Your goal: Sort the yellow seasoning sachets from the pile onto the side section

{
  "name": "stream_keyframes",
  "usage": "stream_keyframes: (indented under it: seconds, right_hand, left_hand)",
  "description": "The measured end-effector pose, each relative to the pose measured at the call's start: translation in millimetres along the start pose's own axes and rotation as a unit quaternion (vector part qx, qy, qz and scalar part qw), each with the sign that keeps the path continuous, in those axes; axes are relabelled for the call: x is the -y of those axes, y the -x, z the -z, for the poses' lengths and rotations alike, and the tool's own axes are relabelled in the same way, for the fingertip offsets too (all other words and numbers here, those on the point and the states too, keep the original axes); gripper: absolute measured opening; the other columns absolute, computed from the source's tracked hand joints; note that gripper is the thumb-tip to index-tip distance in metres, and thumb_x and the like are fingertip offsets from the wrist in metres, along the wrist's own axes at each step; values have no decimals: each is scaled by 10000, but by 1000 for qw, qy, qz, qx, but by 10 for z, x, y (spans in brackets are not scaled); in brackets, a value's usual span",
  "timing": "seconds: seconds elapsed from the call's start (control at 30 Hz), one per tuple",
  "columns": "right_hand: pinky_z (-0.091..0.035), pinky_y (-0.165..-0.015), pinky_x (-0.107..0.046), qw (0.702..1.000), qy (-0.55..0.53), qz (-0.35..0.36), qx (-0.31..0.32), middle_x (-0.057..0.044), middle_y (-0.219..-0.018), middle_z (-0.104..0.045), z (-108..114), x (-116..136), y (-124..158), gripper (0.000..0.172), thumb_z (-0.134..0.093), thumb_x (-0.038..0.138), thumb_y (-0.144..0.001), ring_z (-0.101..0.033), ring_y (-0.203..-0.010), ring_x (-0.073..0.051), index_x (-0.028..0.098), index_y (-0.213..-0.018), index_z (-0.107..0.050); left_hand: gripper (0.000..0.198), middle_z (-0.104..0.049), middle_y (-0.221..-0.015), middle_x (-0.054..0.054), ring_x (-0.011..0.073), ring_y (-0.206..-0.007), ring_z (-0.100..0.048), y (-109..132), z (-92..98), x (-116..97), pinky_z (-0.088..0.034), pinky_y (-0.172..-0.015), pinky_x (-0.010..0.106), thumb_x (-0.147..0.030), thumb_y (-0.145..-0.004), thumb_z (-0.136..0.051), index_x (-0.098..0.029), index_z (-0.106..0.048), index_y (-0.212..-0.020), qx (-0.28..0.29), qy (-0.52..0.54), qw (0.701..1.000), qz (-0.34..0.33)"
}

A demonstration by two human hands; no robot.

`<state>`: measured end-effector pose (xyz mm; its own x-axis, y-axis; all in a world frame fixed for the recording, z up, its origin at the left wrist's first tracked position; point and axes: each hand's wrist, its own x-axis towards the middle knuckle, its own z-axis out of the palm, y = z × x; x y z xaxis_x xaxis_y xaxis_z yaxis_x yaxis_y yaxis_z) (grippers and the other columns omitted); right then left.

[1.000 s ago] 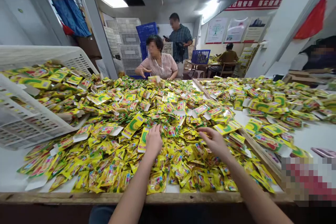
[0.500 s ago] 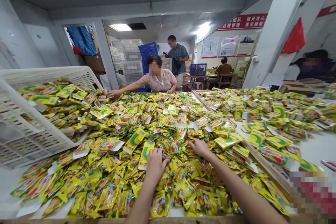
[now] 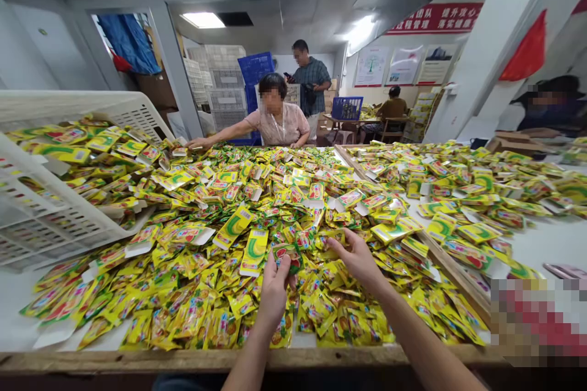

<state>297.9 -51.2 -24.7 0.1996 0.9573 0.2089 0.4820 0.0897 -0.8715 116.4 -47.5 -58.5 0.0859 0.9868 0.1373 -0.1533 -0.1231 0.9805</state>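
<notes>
Spilling from a tipped white plastic crate [image 3: 59,208] at the far left, yellow-and-green foil sachets [image 3: 183,293] cover the white desk [image 3: 13,324] in a loose, overlapping heap. Across the heap, a co-worker's outstretched hand [image 3: 195,143] rests on the far edge of the pile. Nearer, the person's left hand [image 3: 275,290] stands upright in the middle of the heap, its grip closed on one red-and-green sachet [image 3: 287,255] pinched at the fingertips, held just above the rest. The right hand [image 3: 358,259] reaches in beside it, fingers curled toward that sachet; whether this grip holds anything, I cannot tell. Each sachet looks light, thin and soft, its film likely slippery, so the flat sealed edge or a white paper tab [image 3: 202,236] seems the surest place to pinch. Farther right, a wooden rail [image 3: 452,266] divides off a second spread of sachets [image 3: 477,195].
</notes>
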Motion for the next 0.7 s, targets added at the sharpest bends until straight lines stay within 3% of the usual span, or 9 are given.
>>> stream_keyframes:
  seconds: [0.1, 0.17, 0.27, 0.33, 0.43, 0.5, 0.57, 0.63, 0.7]
  right_hand:
    - [-540, -594, -334, 989, -135, -25, 52, -40, -757, -681, -230, 106, 292, 467, -538, 643, -725, -651, -668, -204, 196, -851, -578]
    - [-549, -594, -325, 962, -255, -63, 72, -29, -748, -686, -363, 171, 452, 477, -626, 649, -666, -655, -669, -198, 197, -815, -594]
    - [-558, -617, -306, 920, -364, -123, 80, -24, -756, -698, -457, 216, 629, 455, -690, 619, -640, -662, -701, -190, 188, -774, -631]
    - [-561, -646, -305, 915, -368, -143, 80, -27, -755, -712, -455, 192, 712, 439, -752, 564, -604, -667, -706, -189, 175, -785, -660]
    - [-564, -674, -317, 919, -356, -159, 65, -46, -734, -731, -389, 87, 793, 429, -820, 490, -544, -680, -695, -208, 156, -778, -685]
    - [-570, -697, -338, 916, -362, -166, 41, -59, -762, -744, -312, 3, 820, 420, -806, 495, -568, -695, -720, -229, 158, -795, -698]
    - [-573, -729, -358, 917, -362, -168, 23, -62, -795, -751, -215, -62, 833, 409, -795, 495, -587, -706, -750, -244, 171, -820, -708]
    - [-575, -745, -370, 922, -348, -166, 13, -62, -798, -754, -118, -96, 840, 396, -797, 496, -583, -711, -762, -253, 179, -807, -714]
    - [-578, -745, -380, 926, -338, -166, 15, -65, -789, -755, -47, -103, 849, 391, -797, 497, -581, -714, -767, -262, 182, -798, -716]
  left_hand:
    - [537, -605, -829, -1, 97, -593, -537, 217, -76, -32, -440, -539, 195, -596, -754, -592, -208, -512, -1115, 8, 77, 995, 58]
    - [445, -623, -938, 30, 139, -769, -593, 301, -89, -53, -479, -701, 239, -533, -810, -557, -203, -515, -1106, 21, 23, 999, 15]
    - [373, -616, -1080, 75, 199, -986, -582, 403, -58, -80, -432, -892, 319, -429, -880, -479, -197, -492, -1171, 35, -103, 994, -28]
    - [408, -626, -1067, 83, 212, -971, -589, 478, -19, -105, -431, -880, 338, -389, -907, -426, -201, -439, -1268, 76, -177, 981, -17]
    - [469, -650, -872, 43, 200, -816, -608, 499, 88, -167, -458, -783, 316, -373, -931, -368, -214, -358, -1373, 200, -244, 948, -27]
    - [453, -639, -796, 19, 176, -708, -596, 368, 225, -223, -467, -703, 284, -338, -947, -321, -220, -357, -1383, 223, -325, 917, -67]
    - [424, -645, -859, 38, 171, -724, -598, 109, 419, -276, -469, -705, 282, -230, -940, -288, -217, -417, -1344, 161, -461, 864, -122]
    - [450, -632, -1035, 94, 213, -931, -593, -213, 626, -312, -450, -832, 349, -88, -869, -332, -216, -510, -1262, 102, -575, 794, -168]
    - [491, -597, -1179, 100, 251, -1117, -527, -511, 790, -323, -388, -944, 421, 9, -771, -404, -253, -609, -1132, 118, -611, 758, -193]
